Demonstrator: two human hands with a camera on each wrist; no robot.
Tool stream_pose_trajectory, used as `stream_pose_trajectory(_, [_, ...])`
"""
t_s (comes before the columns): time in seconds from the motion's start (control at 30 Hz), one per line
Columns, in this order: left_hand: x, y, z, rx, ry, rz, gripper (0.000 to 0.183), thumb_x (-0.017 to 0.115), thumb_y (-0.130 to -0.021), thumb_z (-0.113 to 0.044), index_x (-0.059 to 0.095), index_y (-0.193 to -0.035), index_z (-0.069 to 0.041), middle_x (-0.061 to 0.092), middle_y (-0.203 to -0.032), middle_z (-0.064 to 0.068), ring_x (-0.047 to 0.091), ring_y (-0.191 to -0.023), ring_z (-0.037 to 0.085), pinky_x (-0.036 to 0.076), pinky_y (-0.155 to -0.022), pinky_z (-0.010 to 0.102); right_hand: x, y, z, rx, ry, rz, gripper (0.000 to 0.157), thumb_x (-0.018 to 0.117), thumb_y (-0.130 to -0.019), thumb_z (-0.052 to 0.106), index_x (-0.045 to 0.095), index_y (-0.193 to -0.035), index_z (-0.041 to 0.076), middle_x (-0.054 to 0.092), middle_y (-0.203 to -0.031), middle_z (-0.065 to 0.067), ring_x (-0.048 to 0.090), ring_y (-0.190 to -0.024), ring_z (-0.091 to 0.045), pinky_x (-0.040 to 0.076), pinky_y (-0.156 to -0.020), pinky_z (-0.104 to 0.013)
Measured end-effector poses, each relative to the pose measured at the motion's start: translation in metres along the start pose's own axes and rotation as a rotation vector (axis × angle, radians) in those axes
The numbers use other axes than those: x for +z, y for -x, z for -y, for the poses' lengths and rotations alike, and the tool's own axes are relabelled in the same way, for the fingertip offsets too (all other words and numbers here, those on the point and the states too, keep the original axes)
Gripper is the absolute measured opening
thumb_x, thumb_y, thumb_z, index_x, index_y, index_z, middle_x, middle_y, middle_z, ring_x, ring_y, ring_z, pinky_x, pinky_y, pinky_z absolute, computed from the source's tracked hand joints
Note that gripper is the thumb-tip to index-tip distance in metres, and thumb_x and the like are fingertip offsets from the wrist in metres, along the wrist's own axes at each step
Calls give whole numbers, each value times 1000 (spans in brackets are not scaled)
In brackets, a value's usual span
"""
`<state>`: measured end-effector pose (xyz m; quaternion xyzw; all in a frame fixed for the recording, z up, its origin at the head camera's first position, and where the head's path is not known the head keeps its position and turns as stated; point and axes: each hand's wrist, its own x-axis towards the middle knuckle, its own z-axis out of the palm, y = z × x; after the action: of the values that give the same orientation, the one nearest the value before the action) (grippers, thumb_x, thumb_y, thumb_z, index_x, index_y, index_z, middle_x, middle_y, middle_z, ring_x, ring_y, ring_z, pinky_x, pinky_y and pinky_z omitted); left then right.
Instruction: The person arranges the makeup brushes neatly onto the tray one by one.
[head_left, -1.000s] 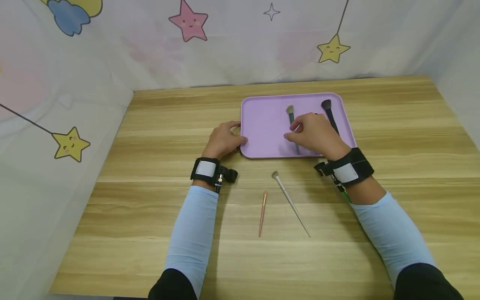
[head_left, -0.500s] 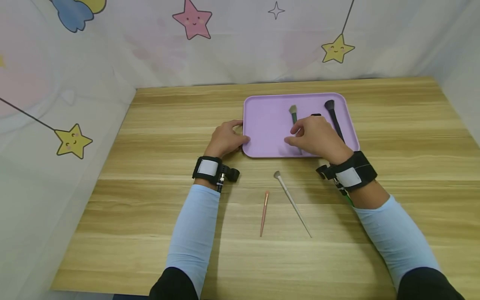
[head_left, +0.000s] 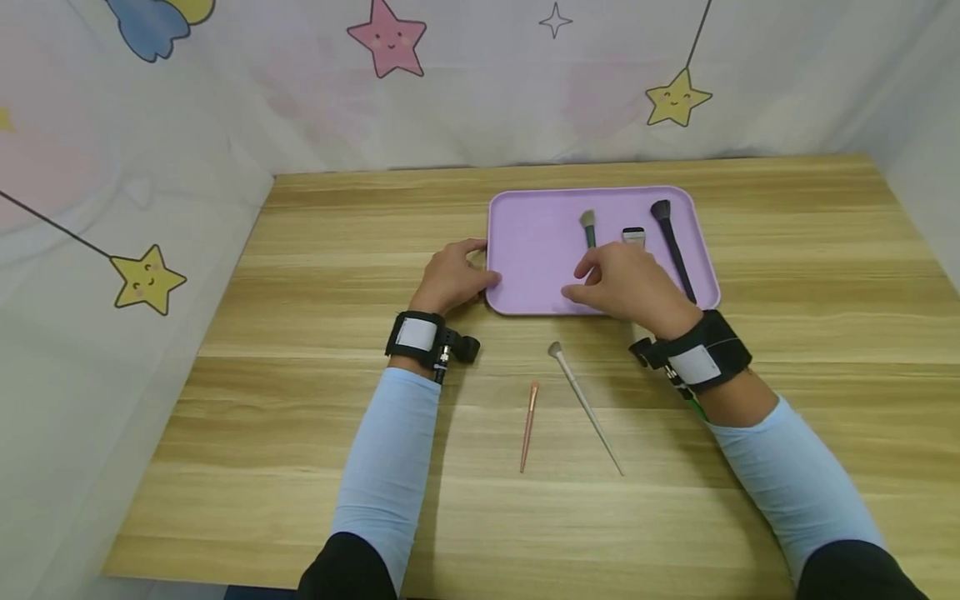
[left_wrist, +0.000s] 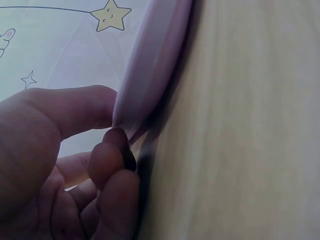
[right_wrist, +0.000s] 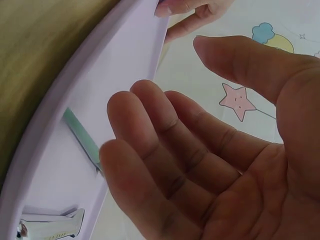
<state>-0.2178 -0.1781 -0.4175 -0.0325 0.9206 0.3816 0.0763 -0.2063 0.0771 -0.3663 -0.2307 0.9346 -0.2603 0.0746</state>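
Observation:
My left hand (head_left: 453, 279) pinches the left rim of the lilac tray (head_left: 532, 250), thumb over the edge and fingers beneath it in the left wrist view. Over the tray's front part hovers my right hand (head_left: 626, 279), its fingers loosely bent with nothing between them in the right wrist view. Under and beyond it lies a green-handled makeup brush (head_left: 588, 227), partly covered. A pale, black-topped flat item (head_left: 634, 236) shows just behind the hand, its lower part hidden. At the tray's right side rests a black makeup brush (head_left: 672, 250).
On the wooden table (head_left: 300, 433), in front of the tray, lie a short pink makeup brush (head_left: 528, 429) and a longer white-handled makeup brush (head_left: 585, 408). A printed white curtain (head_left: 465, 108) stands behind the table.
My right hand has come slightly toward the tray's front edge, uncovering the black-topped item and more of the black brush. The left hand keeps its hold on the rim.

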Motion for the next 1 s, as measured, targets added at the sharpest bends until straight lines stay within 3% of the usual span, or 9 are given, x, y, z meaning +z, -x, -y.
stream_pose_trajectory(1.0, [-1,1,0,24,20,3,63,69,-75,-28,49,-134,-19,64,-66,2,57,-53,15,43,-49,29,9,15,6,-37,101,106,35,71,-75,43,69,-87,10,64,-72,0,55,-59,-13,48,-54,-35])
